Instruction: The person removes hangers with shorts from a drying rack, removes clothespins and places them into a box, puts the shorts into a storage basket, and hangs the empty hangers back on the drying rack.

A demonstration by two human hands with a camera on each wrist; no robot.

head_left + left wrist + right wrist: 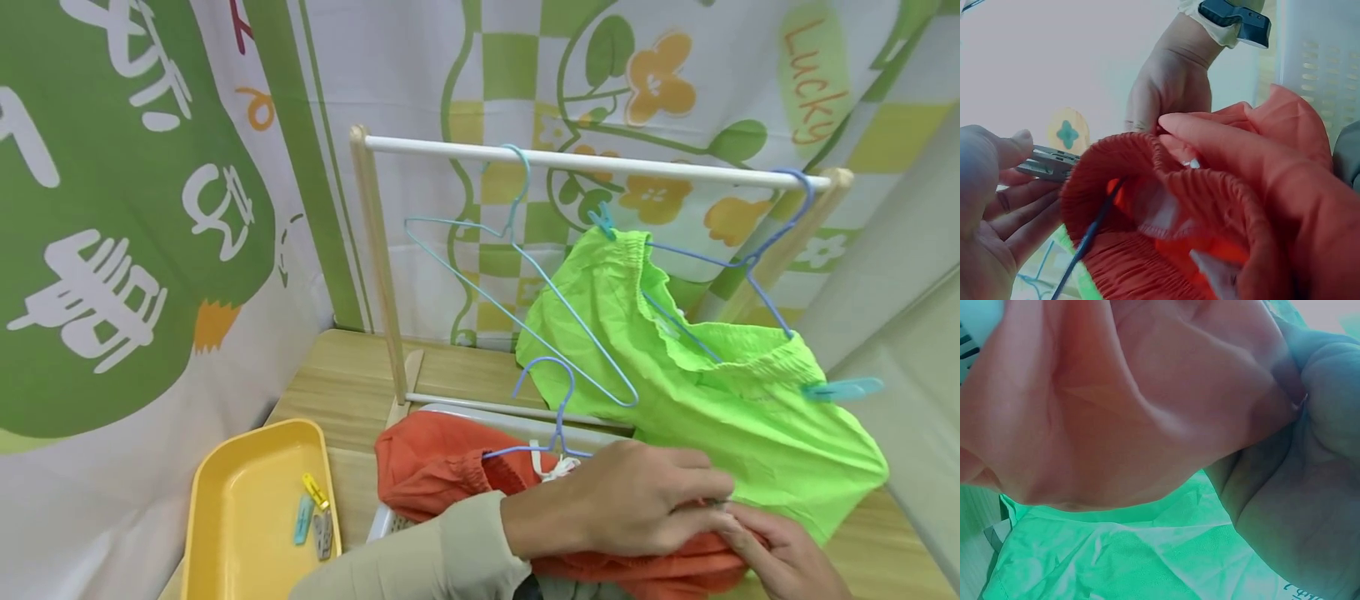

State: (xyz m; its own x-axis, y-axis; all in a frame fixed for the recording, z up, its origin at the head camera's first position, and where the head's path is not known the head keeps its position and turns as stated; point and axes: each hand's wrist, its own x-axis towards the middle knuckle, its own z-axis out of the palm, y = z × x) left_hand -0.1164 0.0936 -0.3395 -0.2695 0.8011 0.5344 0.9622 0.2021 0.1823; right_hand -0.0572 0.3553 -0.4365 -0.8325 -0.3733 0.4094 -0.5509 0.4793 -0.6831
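Note:
Red shorts (427, 462) with a gathered waistband (1238, 194) lie low in the head view, a purple-blue hanger (559, 421) running into their waist. My left hand (622, 500) reaches across to the far end of the waistband; in the left wrist view this hand (991, 206) pinches a grey clip (1050, 164) at the waistband's edge, thumb against fingers. My right hand (787, 554) meets the left at that end, and in the right wrist view it (1329, 450) grips the red fabric (1147, 425). The clip is hidden in the head view.
Behind stands a rack with a white rod (450, 150), holding an empty teal hanger (480, 287) and green shorts (712, 417) clipped to a blue hanger. A yellow tray (247, 533) with several clips stands at left. A white basket (381, 521) is under the red shorts.

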